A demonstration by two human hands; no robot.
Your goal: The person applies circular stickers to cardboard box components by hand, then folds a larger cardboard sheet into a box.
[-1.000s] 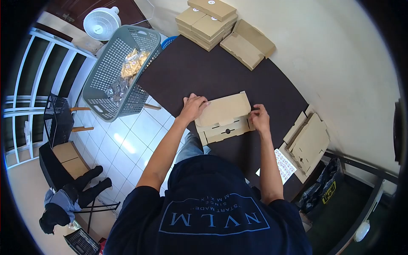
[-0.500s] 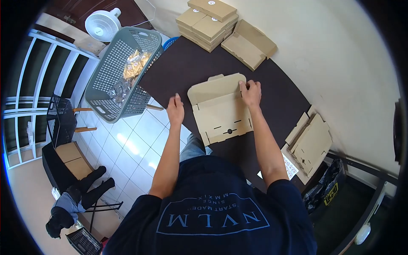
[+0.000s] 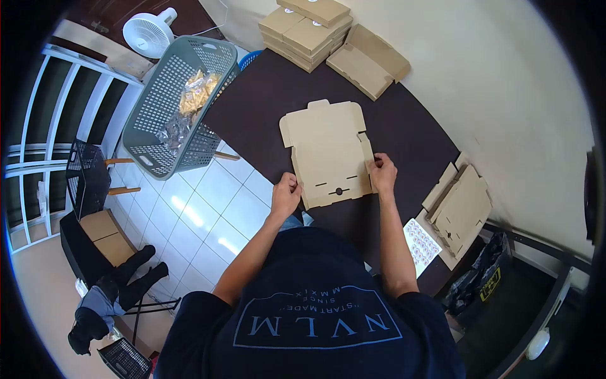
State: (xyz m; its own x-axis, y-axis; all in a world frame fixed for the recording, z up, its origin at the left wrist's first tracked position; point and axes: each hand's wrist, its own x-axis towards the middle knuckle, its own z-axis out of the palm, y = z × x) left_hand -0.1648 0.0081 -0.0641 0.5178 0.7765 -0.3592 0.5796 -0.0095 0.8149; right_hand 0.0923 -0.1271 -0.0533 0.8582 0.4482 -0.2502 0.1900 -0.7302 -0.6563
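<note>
An unfolded brown cardboard box point(image 3: 331, 145) lies on the dark table in front of me, its lid end spread out away from my body. Slots and a round hole mark the panel nearest me. My left hand point(image 3: 287, 192) is closed on the box's left side edge near the front corner. At the opposite edge, my right hand point(image 3: 382, 172) pinches the right side flap. The fingertips of both hands are partly hidden.
Several closed boxes point(image 3: 306, 35) are stacked at the back, beside an open box point(image 3: 368, 61). Flat box blanks point(image 3: 464, 208) and a sticker sheet point(image 3: 421, 245) lie to the right. Left of the dark table point(image 3: 246, 95) stands a grey basket point(image 3: 146, 114) holding bagged items point(image 3: 197, 93).
The box's lid end has gone from partly raised to lying flat. My right hand slid toward me along the right edge, and my left hand came down onto the left edge.
</note>
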